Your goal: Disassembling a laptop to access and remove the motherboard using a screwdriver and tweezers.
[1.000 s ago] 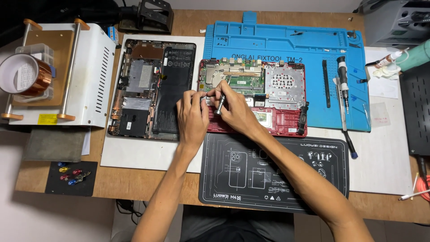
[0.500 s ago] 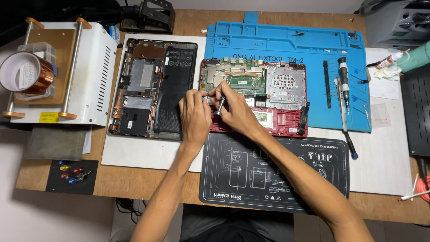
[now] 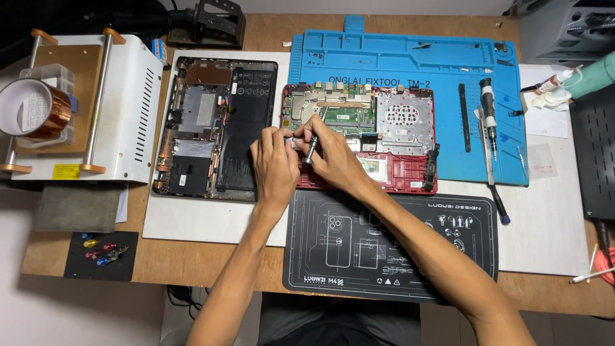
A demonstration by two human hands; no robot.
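An opened red laptop base (image 3: pixel 410 176) with its green circuit board (image 3: pixel 346 114) exposed lies on the blue work mat (image 3: pixel 410 57). My right hand (image 3: pixel 333 157) grips a small metal screwdriver (image 3: pixel 310 151), tilted, over the left part of the board. My left hand (image 3: pixel 274 163) rests beside it, fingertips pinching near the screwdriver's tip at the board's left edge. What lies under the fingertips is hidden. A second opened laptop shell (image 3: pixel 214 125), black, lies to the left of my left hand.
A black printed mat (image 3: pixel 391 247) lies in front. Screwdrivers (image 3: pixel 489 112) and a pry tool (image 3: pixel 464 116) rest on the blue mat's right side. A white machine (image 3: pixel 138 106) with a copper tape roll (image 3: pixel 32 109) stands left. Coloured bits (image 3: pixel 102 250) sit on a small black pad.
Both hands stay at the same spot on the board. The screwdriver in my right hand has shifted slightly in tilt; my left fingers have closed in toward its tip.
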